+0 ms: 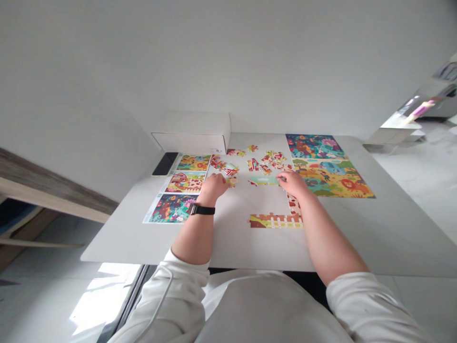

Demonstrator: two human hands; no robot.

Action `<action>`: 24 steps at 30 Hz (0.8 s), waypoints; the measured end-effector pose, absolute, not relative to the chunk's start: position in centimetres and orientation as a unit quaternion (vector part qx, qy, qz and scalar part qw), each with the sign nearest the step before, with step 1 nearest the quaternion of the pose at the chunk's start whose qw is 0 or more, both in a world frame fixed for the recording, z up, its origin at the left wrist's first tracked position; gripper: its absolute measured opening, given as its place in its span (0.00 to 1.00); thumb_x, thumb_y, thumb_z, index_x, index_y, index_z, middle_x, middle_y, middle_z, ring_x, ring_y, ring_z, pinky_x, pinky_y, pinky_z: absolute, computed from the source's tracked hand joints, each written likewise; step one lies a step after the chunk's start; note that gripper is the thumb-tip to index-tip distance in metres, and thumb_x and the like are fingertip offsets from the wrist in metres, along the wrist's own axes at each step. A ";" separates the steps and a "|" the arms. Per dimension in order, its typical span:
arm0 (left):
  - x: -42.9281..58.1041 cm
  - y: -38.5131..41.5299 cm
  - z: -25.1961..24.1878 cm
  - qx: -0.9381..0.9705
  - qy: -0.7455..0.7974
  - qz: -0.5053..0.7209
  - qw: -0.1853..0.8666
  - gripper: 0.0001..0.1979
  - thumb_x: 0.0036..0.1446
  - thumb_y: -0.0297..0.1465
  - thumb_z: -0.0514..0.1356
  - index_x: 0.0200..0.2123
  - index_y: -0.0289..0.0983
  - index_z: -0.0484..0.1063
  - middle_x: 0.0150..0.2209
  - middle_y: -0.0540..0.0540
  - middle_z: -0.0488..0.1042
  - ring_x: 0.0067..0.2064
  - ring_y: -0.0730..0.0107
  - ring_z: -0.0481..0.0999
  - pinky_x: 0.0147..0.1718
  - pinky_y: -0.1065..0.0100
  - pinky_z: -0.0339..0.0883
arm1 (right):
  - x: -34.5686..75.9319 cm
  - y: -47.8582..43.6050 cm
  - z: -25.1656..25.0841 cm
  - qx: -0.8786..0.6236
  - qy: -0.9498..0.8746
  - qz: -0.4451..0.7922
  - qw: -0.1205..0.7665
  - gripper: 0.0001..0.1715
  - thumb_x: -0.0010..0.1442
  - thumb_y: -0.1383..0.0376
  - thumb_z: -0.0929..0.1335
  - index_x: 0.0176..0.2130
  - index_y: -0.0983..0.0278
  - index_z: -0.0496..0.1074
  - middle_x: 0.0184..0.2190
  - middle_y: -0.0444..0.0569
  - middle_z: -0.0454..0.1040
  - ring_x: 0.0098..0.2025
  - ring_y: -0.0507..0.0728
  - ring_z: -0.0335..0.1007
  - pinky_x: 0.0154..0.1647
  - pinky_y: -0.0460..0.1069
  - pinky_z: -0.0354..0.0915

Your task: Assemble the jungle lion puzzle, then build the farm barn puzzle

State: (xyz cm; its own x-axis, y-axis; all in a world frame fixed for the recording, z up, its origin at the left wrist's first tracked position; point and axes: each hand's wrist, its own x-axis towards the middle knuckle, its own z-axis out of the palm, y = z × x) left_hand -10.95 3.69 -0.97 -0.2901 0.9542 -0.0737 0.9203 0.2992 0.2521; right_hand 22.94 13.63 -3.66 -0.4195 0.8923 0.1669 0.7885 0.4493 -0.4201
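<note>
My left hand [214, 186], with a black watch [202, 209] on the wrist, rests on the table with its fingers curled in. Its fingertips are beside loose jigsaw puzzle pieces [233, 182]; what they hold, if anything, is hidden. My right hand [292, 183] pinches a puzzle piece at the right end of a joined pale-green sky strip [264, 181]. Under the right forearm, a joined brown-spotted column [293, 205] runs down to a fence strip [276, 221]. Farther back lie several loose red and green pieces [273, 159].
A white box [193, 138] stands at the back left, with a black phone [165, 164] before it. A reference sheet with three pictures [183, 182] lies left. Two finished-looking puzzle pictures [332, 176] lie right. The white table [250, 250] meets a wall behind.
</note>
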 end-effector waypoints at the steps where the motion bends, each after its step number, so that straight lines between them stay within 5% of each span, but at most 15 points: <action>1: -10.6 3.7 -1.1 0.596 0.792 0.084 0.102 0.16 0.65 0.43 0.65 0.48 0.38 0.83 0.52 0.33 0.83 0.53 0.47 0.84 0.52 0.57 0.76 | 23.0 13.7 -3.7 -0.504 -0.832 0.139 0.187 0.13 0.68 0.68 0.70 0.48 0.60 0.85 0.52 0.54 0.84 0.53 0.62 0.79 0.60 0.55 0.72; 14: -7.4 4.0 -1.7 0.614 0.779 0.129 0.029 0.20 0.71 0.43 0.60 0.60 0.40 0.76 0.63 0.32 0.75 0.64 0.40 0.75 0.62 0.45 0.70 | 23.0 13.8 -4.1 -0.506 -0.828 0.141 0.194 0.12 0.69 0.68 0.70 0.48 0.60 0.85 0.51 0.54 0.83 0.53 0.62 0.79 0.60 0.54 0.71; 24: -9.2 3.8 -1.9 0.633 0.757 0.151 0.050 0.21 0.67 0.43 0.64 0.61 0.51 0.80 0.68 0.42 0.74 0.66 0.41 0.73 0.65 0.45 0.67 | 23.2 13.8 -4.4 -0.502 -0.830 0.136 0.200 0.13 0.68 0.67 0.70 0.48 0.60 0.86 0.51 0.54 0.83 0.51 0.61 0.79 0.61 0.55 0.72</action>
State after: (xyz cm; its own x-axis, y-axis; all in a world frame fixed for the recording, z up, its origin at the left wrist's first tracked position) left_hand -9.20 3.82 -1.95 -0.1925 0.9744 0.1162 0.9443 0.1517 0.2921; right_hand 23.16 13.82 -4.43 -0.4157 0.8882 0.1954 0.7796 0.4587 -0.4263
